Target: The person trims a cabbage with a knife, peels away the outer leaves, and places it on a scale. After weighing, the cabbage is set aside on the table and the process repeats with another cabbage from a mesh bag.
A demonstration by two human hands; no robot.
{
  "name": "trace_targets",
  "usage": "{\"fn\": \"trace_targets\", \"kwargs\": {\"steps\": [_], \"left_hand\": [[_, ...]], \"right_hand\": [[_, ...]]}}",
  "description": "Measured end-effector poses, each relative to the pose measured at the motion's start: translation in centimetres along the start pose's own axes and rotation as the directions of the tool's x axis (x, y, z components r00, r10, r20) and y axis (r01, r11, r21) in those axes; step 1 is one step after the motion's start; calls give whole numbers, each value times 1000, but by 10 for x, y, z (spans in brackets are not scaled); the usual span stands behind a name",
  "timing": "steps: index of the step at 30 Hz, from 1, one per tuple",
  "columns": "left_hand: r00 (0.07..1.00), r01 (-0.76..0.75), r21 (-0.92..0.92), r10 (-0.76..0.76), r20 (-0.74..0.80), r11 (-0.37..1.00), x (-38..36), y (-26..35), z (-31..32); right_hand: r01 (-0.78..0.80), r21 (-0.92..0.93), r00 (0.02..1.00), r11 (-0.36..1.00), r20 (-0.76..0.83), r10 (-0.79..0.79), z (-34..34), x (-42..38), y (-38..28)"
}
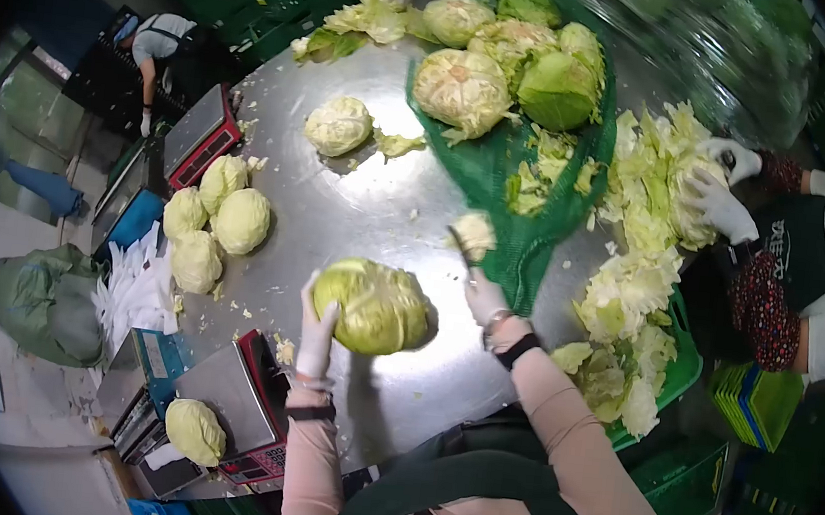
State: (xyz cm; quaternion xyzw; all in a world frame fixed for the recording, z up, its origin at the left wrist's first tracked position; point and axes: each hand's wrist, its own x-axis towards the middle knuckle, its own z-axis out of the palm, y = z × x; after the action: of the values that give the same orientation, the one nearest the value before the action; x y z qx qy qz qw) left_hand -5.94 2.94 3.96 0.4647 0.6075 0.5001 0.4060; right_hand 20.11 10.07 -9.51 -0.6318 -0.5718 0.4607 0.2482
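A green cabbage is held over the metal table, with my gloved left hand gripping its left end. My gloved right hand is closed around a knife, whose blade points away from me, to the right of the cabbage. A pale cut piece of cabbage shows right at the blade. Beyond my hands, a trimmed cabbage rests on the table beside a loose leaf. More cabbages lie on a green net sack toward the far side.
Several trimmed cabbages are grouped at the left, near a red scale. A nearer scale has a cabbage at its edge. Leaves pile over a green crate at right, where a co-worker's gloved hands handle cabbage.
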Motion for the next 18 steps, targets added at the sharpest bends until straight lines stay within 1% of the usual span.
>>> {"fn": "trace_targets", "kwargs": {"steps": [1, 2, 3, 4, 5, 6, 7, 9, 10, 11, 12, 13, 14, 15, 16, 17, 18], "left_hand": [[999, -34, -28, 34, -1, 999, -13, -6, -3], [999, -53, -47, 53, 5, 997, -25, -3, -1], [998, -59, -63, 60, 10, 996, -39, 0, -1], [999, -52, -63, 51, -7, 997, -48, -4, -6], [999, -7, -105, 3, -36, 994, -57, -9, -12], [998, 33, -146, -41, -54, 989, -62, -11, -15], [997, 38, -147, -48, -65, 988, -66, -12, -15], [959, 224, 99, -201, -198, 970, -78, -14, -11], [958, 165, 2, -160, -237, 986, -82, -6, -2], [955, 181, 7, -174, -239, 983, -90, -11, -2], [958, 164, 25, -154, -241, 986, -94, -14, 2], [962, 142, 40, -128, -242, 989, -96, -15, 7], [966, 109, 47, -94, -240, 993, -101, -12, 13], [966, 105, 43, -92, -240, 994, -105, -14, 16], [968, 107, 168, -64, -242, 980, -111, -17, 18], [970, 111, 291, -40, -241, 950, -118, -19, 18], [965, 97, 259, -27, -260, 961, -123, -26, 20]], "right_hand": [[90, -163, 994, 982, -43, -98, -9, 4, 13], [272, -155, 960, 950, -30, -280, -16, 1, 20], [437, -142, 897, 888, -10, -443, -18, -5, 22], [442, -140, 895, 886, 7, -446, -25, -13, 5], [318, -68, 939, 946, 157, -305, -37, -28, -28], [171, -18, 940, 985, 301, -158, -42, -38, -50], [173, -20, 936, 985, 314, -158, -36, -44, -58], [278, 5, 929, 961, 252, -270, -16, -59, -68], [387, -94, 905, 917, 231, -358, -6, -68, -81], [474, -191, 874, 859, 219, -434, 8, -81, -89], [440, -251, 895, 863, 198, -399, 18, -83, -92], [440, -255, 895, 861, 199, -398, 21, -84, -93], [402, -319, 914, 858, 200, -354, 22, -84, -96], [363, -381, 930, 850, 199, -309, 23, -84, -99], [364, -385, 930, 848, 200, -309, 23, -80, -96], [320, -410, 946, 854, 186, -265, 23, -74, -88], [275, -434, 960, 858, 168, -223, 23, -67, -82]]}}
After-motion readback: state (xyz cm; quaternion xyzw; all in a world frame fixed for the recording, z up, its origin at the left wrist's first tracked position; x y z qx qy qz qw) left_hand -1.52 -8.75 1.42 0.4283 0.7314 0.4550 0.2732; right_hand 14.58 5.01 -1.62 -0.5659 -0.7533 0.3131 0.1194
